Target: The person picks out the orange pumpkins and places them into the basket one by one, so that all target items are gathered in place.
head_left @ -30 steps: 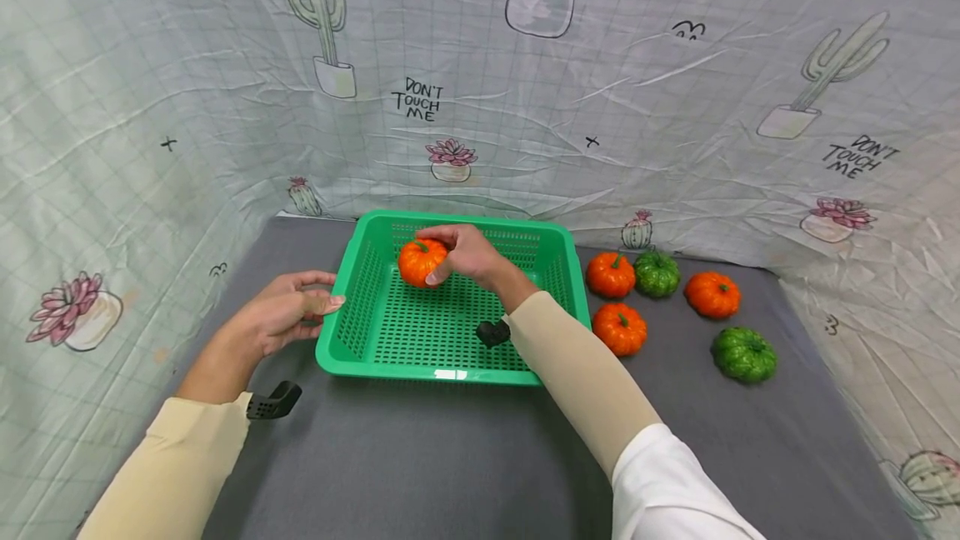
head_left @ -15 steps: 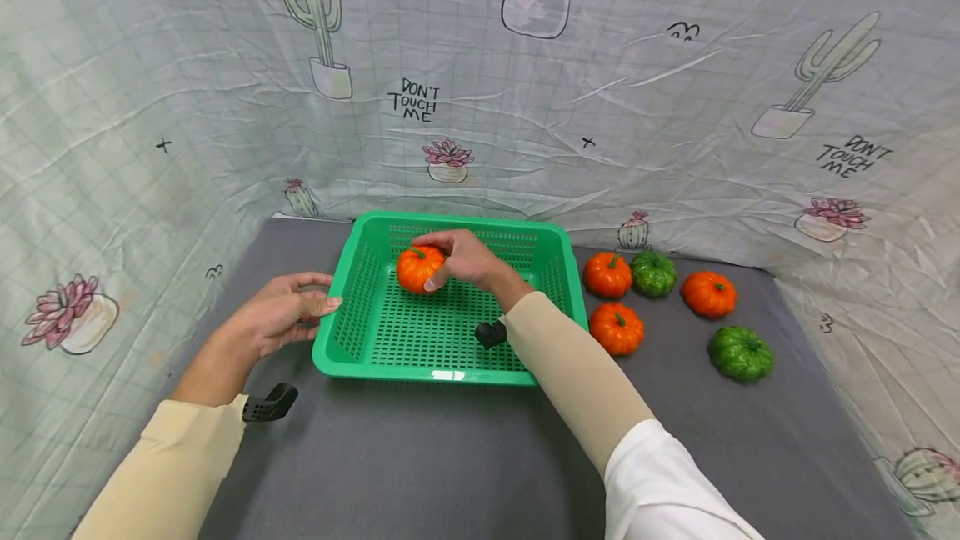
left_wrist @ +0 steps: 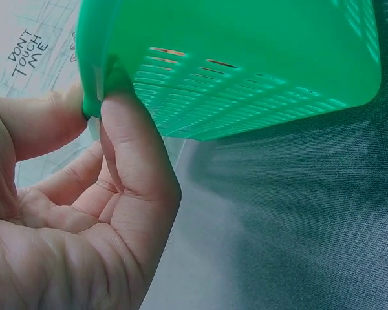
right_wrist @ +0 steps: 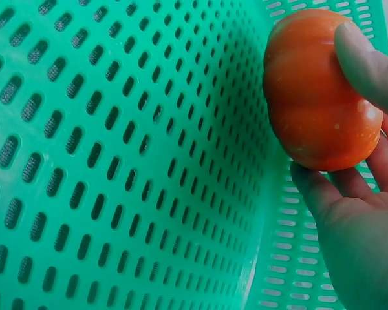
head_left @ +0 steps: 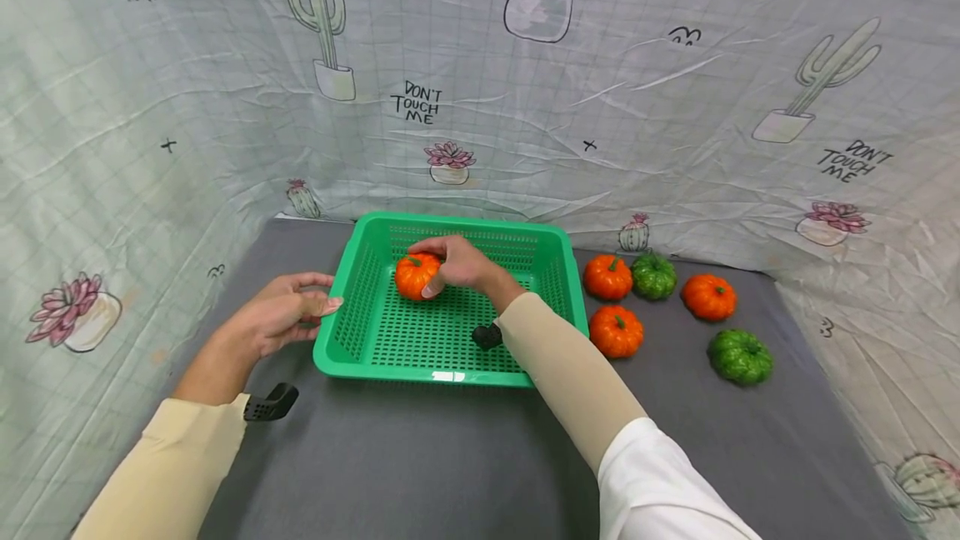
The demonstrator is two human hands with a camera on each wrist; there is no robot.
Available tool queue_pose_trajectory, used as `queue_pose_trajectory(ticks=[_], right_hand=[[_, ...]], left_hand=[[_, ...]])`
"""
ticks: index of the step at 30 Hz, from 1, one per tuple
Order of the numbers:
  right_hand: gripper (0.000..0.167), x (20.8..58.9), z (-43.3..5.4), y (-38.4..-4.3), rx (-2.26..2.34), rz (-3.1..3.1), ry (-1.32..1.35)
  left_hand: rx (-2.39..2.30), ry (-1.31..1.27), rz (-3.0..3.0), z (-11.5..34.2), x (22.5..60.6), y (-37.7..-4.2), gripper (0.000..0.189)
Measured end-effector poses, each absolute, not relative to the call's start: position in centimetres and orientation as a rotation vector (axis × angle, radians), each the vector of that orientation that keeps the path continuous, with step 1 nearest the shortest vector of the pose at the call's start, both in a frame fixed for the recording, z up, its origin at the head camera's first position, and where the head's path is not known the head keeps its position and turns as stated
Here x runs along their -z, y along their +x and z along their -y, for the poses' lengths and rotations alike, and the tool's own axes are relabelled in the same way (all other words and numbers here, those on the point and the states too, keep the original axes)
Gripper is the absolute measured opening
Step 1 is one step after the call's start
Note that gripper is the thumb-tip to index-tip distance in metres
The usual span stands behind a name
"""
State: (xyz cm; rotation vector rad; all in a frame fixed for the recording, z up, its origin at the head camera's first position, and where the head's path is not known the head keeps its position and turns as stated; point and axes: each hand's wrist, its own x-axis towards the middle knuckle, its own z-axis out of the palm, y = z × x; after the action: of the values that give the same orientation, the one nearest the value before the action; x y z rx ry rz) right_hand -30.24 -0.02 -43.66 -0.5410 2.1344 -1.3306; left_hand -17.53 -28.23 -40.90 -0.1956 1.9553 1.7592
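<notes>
A green plastic basket (head_left: 450,376) with slotted walls stands on the grey table. My left hand (head_left: 288,313) pinches its left rim between thumb and forefinger; the left wrist view shows this rim (left_wrist: 90,58) held close up. Inside the basket, toward its back left, my right hand (head_left: 457,265) grips a small orange pumpkin (head_left: 412,277) with a green stem. In the right wrist view the thumb lies on one side of the pumpkin (right_wrist: 317,97) and the fingers on the other. Whether the pumpkin touches the basket floor I cannot tell.
Right of the basket lie three orange pumpkins, one close to its wall (head_left: 617,331), one behind it (head_left: 608,277) and one farther right (head_left: 708,297). Two green pumpkins (head_left: 654,276) lie among them, one nearer the front (head_left: 740,357). A patterned cloth (head_left: 480,107) hangs around the table.
My right hand and the orange pumpkin have moved slightly toward the front and left inside the basket. The left hand keeps its hold on the rim.
</notes>
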Motion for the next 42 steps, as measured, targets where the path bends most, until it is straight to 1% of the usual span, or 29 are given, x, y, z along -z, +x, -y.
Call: queue_pose_trajectory(ticks=[15,25,30,42], right_hand=[[0.082,44.0,0.3,-30.1,1.236,-2.171,-0.579],[0.084,43.4,0.2,-30.0,1.120,-2.188,-0.645],[0.080,42.9,-0.1,-29.9,1.123,-2.198,-0.657],[0.066,40.0,-2.8,-30.1,1.282,-2.178,-0.547]], left_hand=[[-1.765,-0.211,-1.949,28.2,41.0,-17.5,0.062],[-1.747,-0.199,-1.964,28.1,41.1,-17.8,0.068],[-1.754,-0.210,-1.960,28.0,41.1,-17.8,0.067],[-1.752,-0.192,-1.966,28.3,41.2,-17.7,0.065]])
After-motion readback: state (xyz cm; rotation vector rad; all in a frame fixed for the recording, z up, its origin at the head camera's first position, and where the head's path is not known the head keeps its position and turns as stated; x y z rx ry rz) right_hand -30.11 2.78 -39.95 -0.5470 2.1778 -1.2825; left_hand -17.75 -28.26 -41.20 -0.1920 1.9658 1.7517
